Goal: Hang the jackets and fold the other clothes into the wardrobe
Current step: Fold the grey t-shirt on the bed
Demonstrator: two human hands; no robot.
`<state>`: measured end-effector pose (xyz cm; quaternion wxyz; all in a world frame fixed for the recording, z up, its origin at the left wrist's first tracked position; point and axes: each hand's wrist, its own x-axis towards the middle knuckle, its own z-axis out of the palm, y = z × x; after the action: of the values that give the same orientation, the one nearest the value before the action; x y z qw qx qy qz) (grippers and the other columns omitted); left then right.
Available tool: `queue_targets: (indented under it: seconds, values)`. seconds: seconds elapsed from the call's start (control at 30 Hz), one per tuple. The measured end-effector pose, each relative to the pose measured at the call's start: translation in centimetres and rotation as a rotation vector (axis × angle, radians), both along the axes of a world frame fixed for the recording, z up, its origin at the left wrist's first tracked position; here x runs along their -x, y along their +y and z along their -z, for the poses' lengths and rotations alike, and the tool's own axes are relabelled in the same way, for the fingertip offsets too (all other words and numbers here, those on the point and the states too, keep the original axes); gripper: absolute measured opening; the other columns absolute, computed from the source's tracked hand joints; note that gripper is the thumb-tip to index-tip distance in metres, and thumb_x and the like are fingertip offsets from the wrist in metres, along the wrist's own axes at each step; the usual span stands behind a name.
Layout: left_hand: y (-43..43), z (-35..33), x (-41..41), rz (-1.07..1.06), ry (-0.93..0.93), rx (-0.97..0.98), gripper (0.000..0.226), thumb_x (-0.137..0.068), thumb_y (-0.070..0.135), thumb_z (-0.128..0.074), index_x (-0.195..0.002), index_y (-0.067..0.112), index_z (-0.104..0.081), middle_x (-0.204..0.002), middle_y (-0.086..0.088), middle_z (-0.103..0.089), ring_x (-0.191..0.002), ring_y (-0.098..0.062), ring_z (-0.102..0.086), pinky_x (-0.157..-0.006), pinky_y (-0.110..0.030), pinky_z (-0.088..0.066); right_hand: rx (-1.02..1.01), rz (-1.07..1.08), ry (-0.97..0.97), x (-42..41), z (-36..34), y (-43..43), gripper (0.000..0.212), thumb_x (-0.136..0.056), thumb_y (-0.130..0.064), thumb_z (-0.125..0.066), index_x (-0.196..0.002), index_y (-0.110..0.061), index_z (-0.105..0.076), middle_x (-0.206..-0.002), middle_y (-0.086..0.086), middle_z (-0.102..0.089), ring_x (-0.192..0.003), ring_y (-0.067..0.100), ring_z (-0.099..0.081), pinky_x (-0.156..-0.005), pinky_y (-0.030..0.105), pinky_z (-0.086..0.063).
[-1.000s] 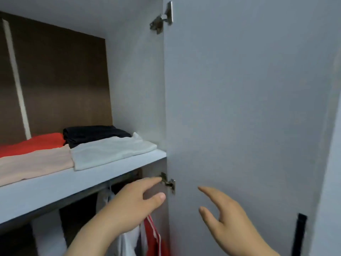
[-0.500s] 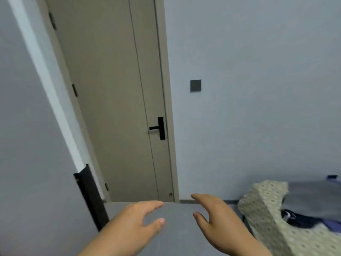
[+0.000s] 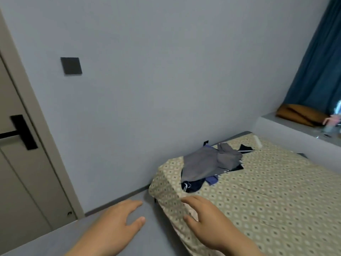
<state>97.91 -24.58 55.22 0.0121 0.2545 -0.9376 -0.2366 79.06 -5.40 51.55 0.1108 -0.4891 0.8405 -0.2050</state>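
A pile of clothes lies on the near corner of the bed (image 3: pixel 267 196): a grey garment (image 3: pixel 206 163) on top, dark navy pieces (image 3: pixel 191 185) and a blue-violet piece (image 3: pixel 212 180) under it. My left hand (image 3: pixel 118 224) hovers over the grey floor with relaxed fingers, holding nothing. Held out above the bed's front corner, my right hand (image 3: pixel 208 222) also has loose fingers and is empty. Both hands are well short of the pile. The wardrobe is out of view.
A beige door (image 3: pixel 22 182) with a black handle (image 3: pixel 22 132) stands at the left. A dark switch plate (image 3: pixel 71 66) is on the grey wall. A blue curtain (image 3: pixel 321 58) hangs above a ledge (image 3: pixel 287 126) holding a brown folded item (image 3: pixel 300 115).
My view has swung right from the wardrobe shelf, past the door, to the bed with the clothes pile. Both hands stayed out in front, empty.
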Motion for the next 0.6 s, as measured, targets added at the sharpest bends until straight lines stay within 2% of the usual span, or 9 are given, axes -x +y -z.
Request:
queue_targets:
  seconds: [0.13, 0.33, 0.6]
  values:
    - [-2.8, 2.0, 4.3, 0.076, 0.005, -0.008, 0.053, -0.096, 0.054, -0.048, -0.146, 0.038, -0.039, -0.151, 0.02, -0.038, -0.137, 0.004, -0.034, -0.106, -0.008, -0.019, -0.027, 0.138, -0.029, 3.5, 0.3, 0.1, 0.048, -0.097, -0.042, -0.049, -0.145, -0.036, -0.042, -0.146, -0.018, -0.043, -0.132, 0.002, -0.039, -0.102, 0.012, -0.027]
    - [-4.0, 5.1, 13.4, 0.201, -0.034, -0.115, 0.051, -0.095, 0.049, -0.053, -0.143, 0.035, -0.045, -0.147, 0.018, -0.044, -0.135, -0.001, -0.039, -0.11, -0.02, -0.03, 0.022, 0.339, -0.112, 8.2, 1.2, 2.2, 0.048, -0.099, -0.041, -0.048, -0.146, -0.037, -0.04, -0.146, -0.021, -0.041, -0.133, -0.001, -0.037, -0.105, 0.016, -0.028]
    - [-2.0, 8.5, 28.1, 0.348, -0.151, -0.143, 0.051, -0.092, 0.053, -0.054, -0.14, 0.036, -0.048, -0.144, 0.017, -0.048, -0.129, -0.003, -0.046, -0.104, -0.022, -0.037, 0.024, 0.549, -0.224, 18.6, 4.3, 8.6, 0.049, -0.099, -0.041, -0.05, -0.146, -0.037, -0.039, -0.15, -0.021, -0.038, -0.135, -0.002, -0.036, -0.105, 0.016, -0.029]
